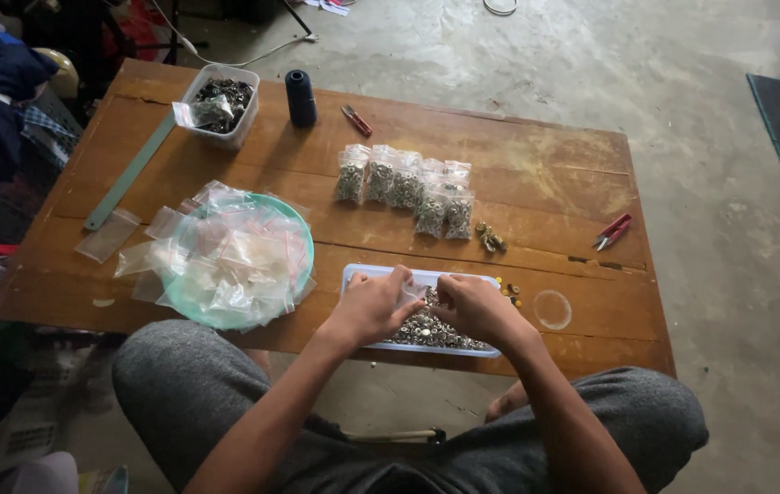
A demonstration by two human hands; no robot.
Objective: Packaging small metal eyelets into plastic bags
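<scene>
Head view: your left hand (pixel 370 307) and right hand (pixel 474 306), fingers curled, pinch a small clear plastic bag (pixel 414 291) over the shallow white tray of silver metal snaps (pixel 426 329) on the wooden worktop (pixel 536 174).

A single view — the head camera — looks steeply down from above the person's own lap, facing forward across a low wooden table (pixel 545 165). It sits fairly near: the knees fill the bottom edge, and both forearms run up from there to the left hand (pixel 370 309) and right hand (pixel 479 308), which meet just below centre. Beyond the hands the whole tabletop shows, then bare concrete floor (pixel 591 64) at the far side — no second view shares the scene.
</scene>
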